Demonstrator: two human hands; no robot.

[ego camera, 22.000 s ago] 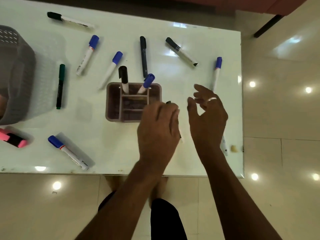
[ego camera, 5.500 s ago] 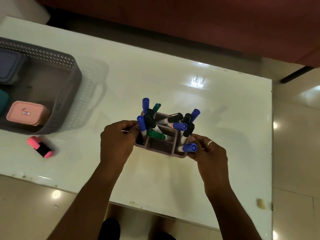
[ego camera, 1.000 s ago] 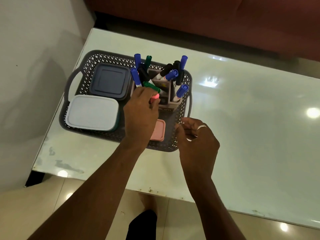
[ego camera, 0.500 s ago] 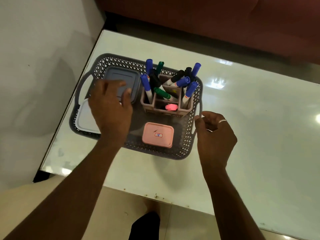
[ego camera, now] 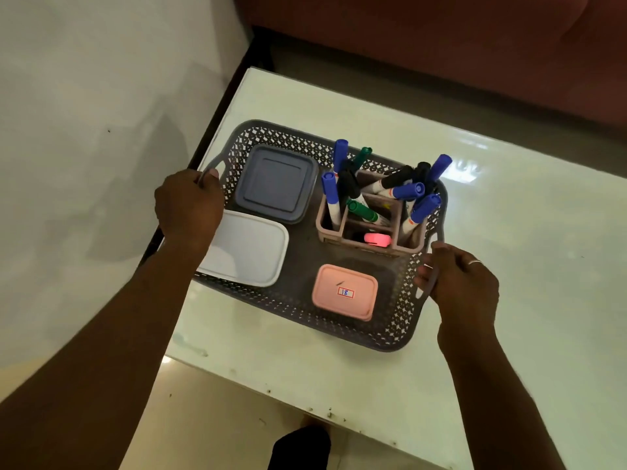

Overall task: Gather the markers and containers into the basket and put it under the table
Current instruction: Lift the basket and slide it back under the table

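The basket [ego camera: 305, 320] sits at the left end of the surface [ego camera: 509, 300], loaded: a grey box [ego camera: 276, 183] at far left, a white box [ego camera: 247, 247] at near left, a pink box [ego camera: 344, 293] near the middle, and the organiser [ego camera: 369, 228] at far right with the markers [ego camera: 403, 191] standing in it and a pink highlighter [ego camera: 376, 239] lying in its near slot.

Half a second ago the left hand [ego camera: 188, 206] hovered over the grey box; now it has moved out to the left handle [ego camera: 213, 164] and its grip is clenched around it. The right hand [ego camera: 458, 283], which was just off the right handle [ego camera: 436, 245], now has its fingers curled on it, grasping.

Nothing loose shows on the surface, so gathering looks finished. With both handles held, the next step is likely lifting the basket and lowering it under the surface. The tall, leaning markers could tip if it tilts.
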